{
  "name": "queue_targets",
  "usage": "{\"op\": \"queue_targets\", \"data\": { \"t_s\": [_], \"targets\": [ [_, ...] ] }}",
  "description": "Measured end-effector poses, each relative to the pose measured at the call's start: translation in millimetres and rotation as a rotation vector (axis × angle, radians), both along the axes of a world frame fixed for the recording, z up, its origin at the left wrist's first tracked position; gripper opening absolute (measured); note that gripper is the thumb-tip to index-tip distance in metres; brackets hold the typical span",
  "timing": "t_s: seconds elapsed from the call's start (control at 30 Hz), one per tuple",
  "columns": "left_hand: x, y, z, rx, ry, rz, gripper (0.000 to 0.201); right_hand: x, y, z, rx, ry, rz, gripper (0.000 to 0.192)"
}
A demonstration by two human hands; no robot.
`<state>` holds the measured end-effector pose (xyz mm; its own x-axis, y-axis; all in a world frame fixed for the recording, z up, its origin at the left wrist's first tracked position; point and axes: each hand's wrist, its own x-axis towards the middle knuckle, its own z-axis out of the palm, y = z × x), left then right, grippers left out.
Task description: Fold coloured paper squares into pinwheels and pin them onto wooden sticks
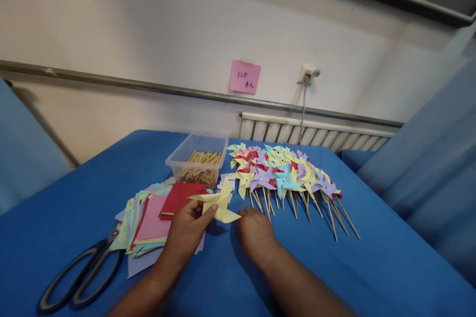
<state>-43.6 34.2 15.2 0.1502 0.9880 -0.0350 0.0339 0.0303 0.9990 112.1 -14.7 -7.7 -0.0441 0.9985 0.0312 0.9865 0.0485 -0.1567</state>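
A pale yellow paper pinwheel, its blades folded in, is pinched between the thumb and fingers of my left hand. Just right of the pinwheel's lower tip, my right hand is curled closed low over the table; its fingertips are hidden, so what it holds, if anything, does not show. Under and beside my left forearm lies a stack of coloured paper squares, with red sheets on top. Behind the pinwheel stands a clear plastic box of thin wooden sticks.
Finished pinwheels on sticks lie in a heap at the right rear. Large scissors rest at the left front. A small white packet sits beside the box. Behind the blue-covered table are a radiator and wall.
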Motion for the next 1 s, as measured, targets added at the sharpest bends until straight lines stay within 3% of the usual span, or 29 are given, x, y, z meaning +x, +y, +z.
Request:
{"op": "queue_targets", "data": {
  "t_s": [0.67, 1.0],
  "targets": [
    [5.6, -5.7, 10.4, 0.007, 0.023, 0.055, 0.031, 14.7, 4.2, -9.7, -0.008, 0.234, -0.073, 0.015],
    [7.6, -7.4, 10.4, 0.013, 0.036, 0.061, 0.026, 31.0, 9.8, -11.8, 0.119, 0.529, -0.115, 0.014]
  ]
}}
